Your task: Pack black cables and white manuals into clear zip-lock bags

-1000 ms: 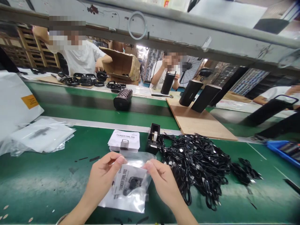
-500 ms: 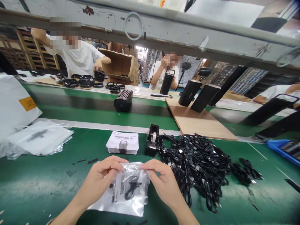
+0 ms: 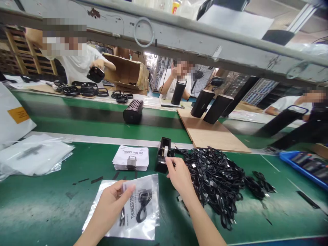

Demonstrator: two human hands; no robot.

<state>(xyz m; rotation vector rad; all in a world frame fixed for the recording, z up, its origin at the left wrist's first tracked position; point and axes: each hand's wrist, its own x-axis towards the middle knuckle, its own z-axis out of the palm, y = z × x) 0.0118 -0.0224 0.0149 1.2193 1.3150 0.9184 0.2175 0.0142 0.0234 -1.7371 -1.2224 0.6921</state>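
Observation:
A clear plastic bag (image 3: 139, 208) with a printed leaflet and a coiled black cable inside lies flat on the green table (image 3: 51, 201). My left hand (image 3: 112, 203) rests on its upper part, fingers bent, pressing it down. My right hand (image 3: 178, 174) has reached up to the black tape dispenser (image 3: 162, 158), thumb and forefinger pinched at the tape roll. A stack of leaflets (image 3: 131, 158) lies just left of the dispenser.
A large heap of black cables (image 3: 217, 177) lies to the right. Empty clear bags (image 3: 33, 155) lie at left. A black speaker (image 3: 133, 111) rides the conveyor beyond; a wooden board (image 3: 207, 135) bears more speakers. Other people work across the line. A blue tray (image 3: 304, 165) sits at far right.
The bag has been laid flat on the table. My right hand let go of it and moved up to the tape dispenser; my left hand stays on the bag.

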